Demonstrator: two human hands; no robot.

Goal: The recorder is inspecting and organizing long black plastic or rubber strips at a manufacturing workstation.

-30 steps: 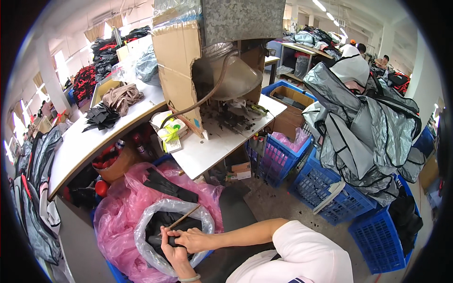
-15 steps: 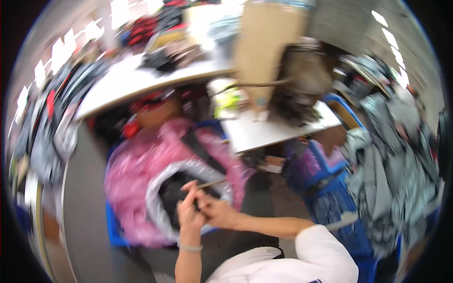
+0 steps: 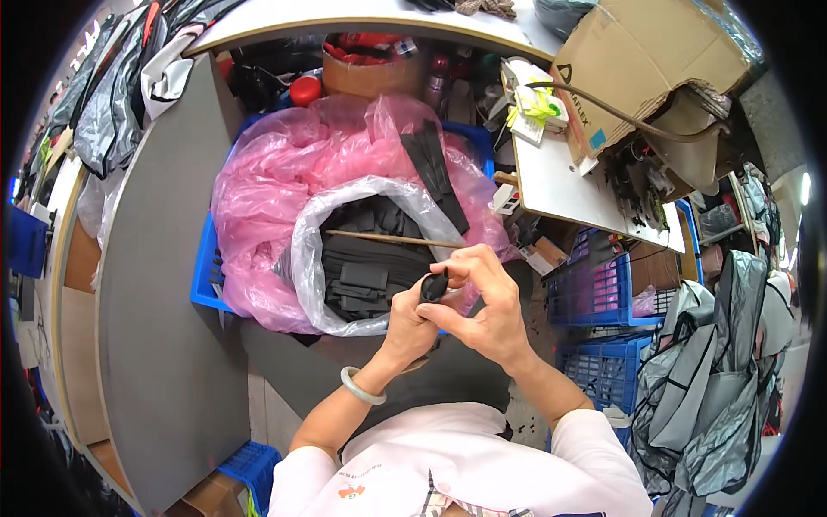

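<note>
My left hand (image 3: 408, 322), with a pale bangle at its wrist, is closed round a small black piece (image 3: 433, 287) in front of my body. My right hand (image 3: 488, 308) meets it there, thumb and fingers pinched on the same piece. Its exact kind is hidden by the fingers. A thin wooden stick (image 3: 379, 236) stretches over the mouth of a clear plastic bag (image 3: 307, 237), its right end at my right fingers; whether they grip it I cannot tell. Folded black strap pieces (image 3: 366, 263) fill the bag. More black straps (image 3: 435, 177) lie on the pink plastic (image 3: 258, 194) around it.
The bags sit in a blue crate (image 3: 205, 258). A grey panel (image 3: 164, 319) stands at left. To the right are a white table (image 3: 560, 185) with a cardboard box (image 3: 655, 52), stacked blue crates (image 3: 603, 375) and hanging silver-grey fabric (image 3: 719, 370). Beyond is a red-filled carton (image 3: 370, 76).
The view has tilted down and sharpened. My hands have come back from over the bag to its near right side, and the black piece now shows between them. The stick now spans the bag mouth.
</note>
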